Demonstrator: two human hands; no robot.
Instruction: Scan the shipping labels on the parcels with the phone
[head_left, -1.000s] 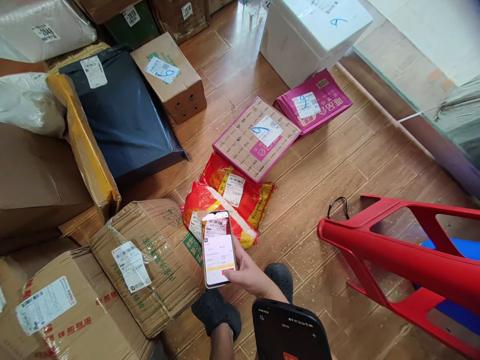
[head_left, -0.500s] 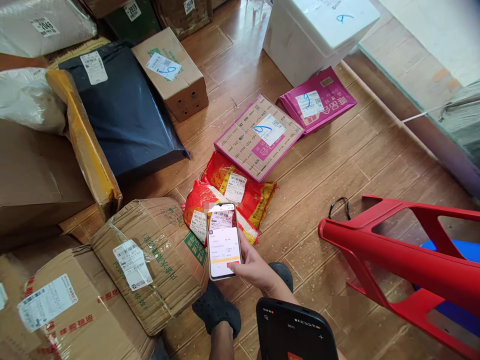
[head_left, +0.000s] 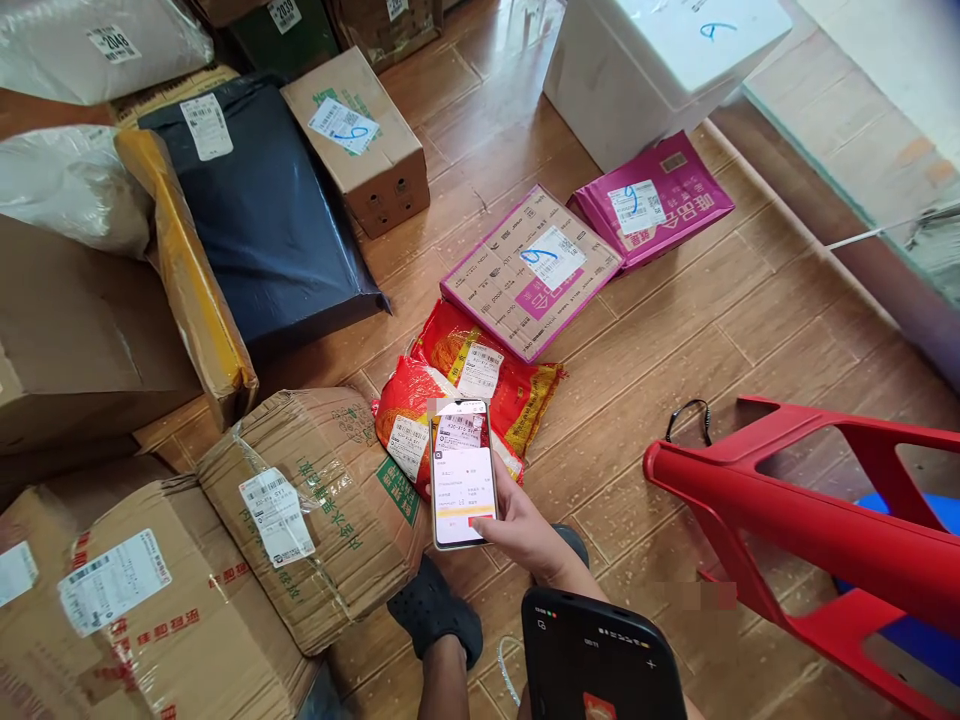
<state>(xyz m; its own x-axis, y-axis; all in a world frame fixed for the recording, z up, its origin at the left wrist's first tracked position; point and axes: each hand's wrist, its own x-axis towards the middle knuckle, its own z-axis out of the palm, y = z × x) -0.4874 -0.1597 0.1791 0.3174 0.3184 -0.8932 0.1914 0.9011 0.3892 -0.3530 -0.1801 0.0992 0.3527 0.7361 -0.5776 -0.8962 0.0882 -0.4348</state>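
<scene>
My right hand [head_left: 517,525] is closed around a smartphone [head_left: 463,505], its thumb on the red button low on the lit screen. That screen has a live camera picture of labels at the top and a white form below. Just beyond the phone lie two red and yellow plastic packages, a nearer one [head_left: 390,402] and a farther one [head_left: 534,400], both with white shipping labels. The phone covers part of the nearer package. A second, black phone [head_left: 600,660] stands at the bottom edge; what supports it is hidden. My left hand is out of view.
Cardboard boxes [head_left: 322,540] crowd the left, beside a dark blue parcel [head_left: 262,220]. Ahead are a brown box [head_left: 394,195], flat pink-edged box [head_left: 491,270], magenta box [head_left: 682,220] and white foam box [head_left: 592,90]. A red plastic stool [head_left: 780,500] lies tipped at right.
The whole view has shifted slightly, so things sit a little farther right. The smartphone remains over the red packages, with my thumb still at the red button. A pale cord now shows near the bottom.
</scene>
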